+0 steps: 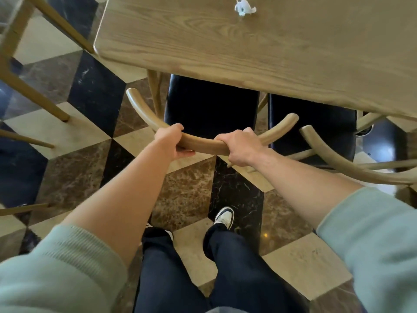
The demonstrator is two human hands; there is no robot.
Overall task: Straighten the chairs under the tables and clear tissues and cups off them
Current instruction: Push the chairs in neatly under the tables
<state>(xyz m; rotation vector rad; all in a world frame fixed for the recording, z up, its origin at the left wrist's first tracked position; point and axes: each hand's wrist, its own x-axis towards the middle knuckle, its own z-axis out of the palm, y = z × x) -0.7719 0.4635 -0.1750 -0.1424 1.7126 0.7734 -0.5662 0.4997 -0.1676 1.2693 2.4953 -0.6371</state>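
A wooden chair with a curved backrest [203, 144] and a black seat [209, 105] stands partly under the wooden table [225, 41]. My left hand [172, 141] grips the backrest's left part, and my right hand [240, 146] grips it just right of the middle. A crumpled white tissue [243, 6] lies on the tabletop near the far edge. A second chair of the same kind [338, 161] stands to the right, its black seat [313, 129] partly under the table.
Legs of another wooden table or chair [33, 91] stand at the left on the checkered marble floor [187, 195]. My legs and shoes [224, 216] are right behind the held chair.
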